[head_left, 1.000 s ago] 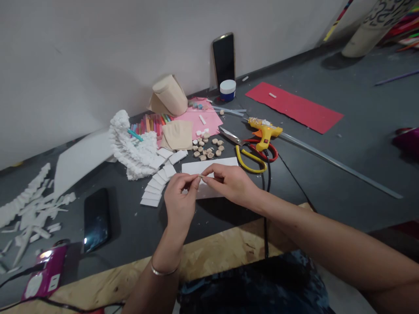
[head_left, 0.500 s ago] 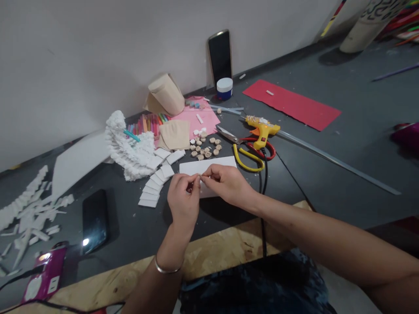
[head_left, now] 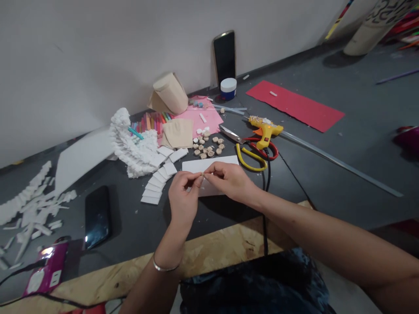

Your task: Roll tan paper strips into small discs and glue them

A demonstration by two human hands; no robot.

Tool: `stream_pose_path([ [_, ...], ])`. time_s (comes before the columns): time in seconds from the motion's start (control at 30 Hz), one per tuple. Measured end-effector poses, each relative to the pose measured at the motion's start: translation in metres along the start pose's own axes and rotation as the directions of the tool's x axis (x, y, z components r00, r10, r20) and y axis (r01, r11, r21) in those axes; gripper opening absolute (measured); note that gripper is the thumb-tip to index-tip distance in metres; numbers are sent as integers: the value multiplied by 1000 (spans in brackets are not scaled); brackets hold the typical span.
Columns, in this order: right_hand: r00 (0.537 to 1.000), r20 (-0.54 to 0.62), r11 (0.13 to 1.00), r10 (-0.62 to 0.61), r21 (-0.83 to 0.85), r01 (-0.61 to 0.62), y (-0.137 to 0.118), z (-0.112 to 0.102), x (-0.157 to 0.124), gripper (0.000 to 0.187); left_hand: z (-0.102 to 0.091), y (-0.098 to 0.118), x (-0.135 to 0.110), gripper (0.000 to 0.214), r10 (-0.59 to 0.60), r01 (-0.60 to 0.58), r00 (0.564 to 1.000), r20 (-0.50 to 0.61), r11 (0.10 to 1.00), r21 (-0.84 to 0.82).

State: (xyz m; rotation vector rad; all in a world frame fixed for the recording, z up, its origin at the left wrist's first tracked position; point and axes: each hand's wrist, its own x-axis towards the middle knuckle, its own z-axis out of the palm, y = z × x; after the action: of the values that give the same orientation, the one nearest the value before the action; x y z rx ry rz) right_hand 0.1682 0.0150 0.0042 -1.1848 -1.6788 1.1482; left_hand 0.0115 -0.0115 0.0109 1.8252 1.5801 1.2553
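My left hand (head_left: 183,196) and my right hand (head_left: 229,181) meet at their fingertips, both pinching a small pale piece (head_left: 202,175). It is too small to tell its material. Beneath the hands lies a white foam sheet (head_left: 209,164), partly hidden by them. Just left of my left hand, white foam strips (head_left: 155,184) fan out in a curve. Small wooden discs (head_left: 206,146) lie in a cluster above the sheet. Yellow-handled scissors (head_left: 252,153) rest to the right of the discs.
A ruffled white foam piece (head_left: 132,148) stands left of the discs. A yellow glue gun (head_left: 265,131) lies beside the scissors, its black cord trailing down. Pink paper (head_left: 203,120), red paper (head_left: 294,104), a black phone (head_left: 97,217) and foam scraps (head_left: 32,213) surround the work.
Both hands have risen slightly and stay pinched on the small piece. The view has shifted a little.
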Motion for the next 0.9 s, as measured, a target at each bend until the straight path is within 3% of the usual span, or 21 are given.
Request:
stream_pose_path([
  [0.27, 996, 2, 994, -84, -68, 84, -2, -2, -3, 18, -1, 1, 0, 16, -1, 1, 1000, 7, 1000, -22],
  [0.47, 1000, 23, 1000, -1, 22, 1, -5, -3, -2, 16, 0, -1, -1, 13, 40, -38, 998, -55, 999, 34],
  [0.67, 994, 58, 995, -94, -9, 94, -7, -3, -4, 12, 0, -2, -1, 13, -2, 3, 999, -48, 1000, 27],
  [0.9, 1000, 21, 998, -20, -64, 21, -5, -1, -4, 12, 6, 3, -2, 14, 65, -60, 997, -33, 986, 156],
])
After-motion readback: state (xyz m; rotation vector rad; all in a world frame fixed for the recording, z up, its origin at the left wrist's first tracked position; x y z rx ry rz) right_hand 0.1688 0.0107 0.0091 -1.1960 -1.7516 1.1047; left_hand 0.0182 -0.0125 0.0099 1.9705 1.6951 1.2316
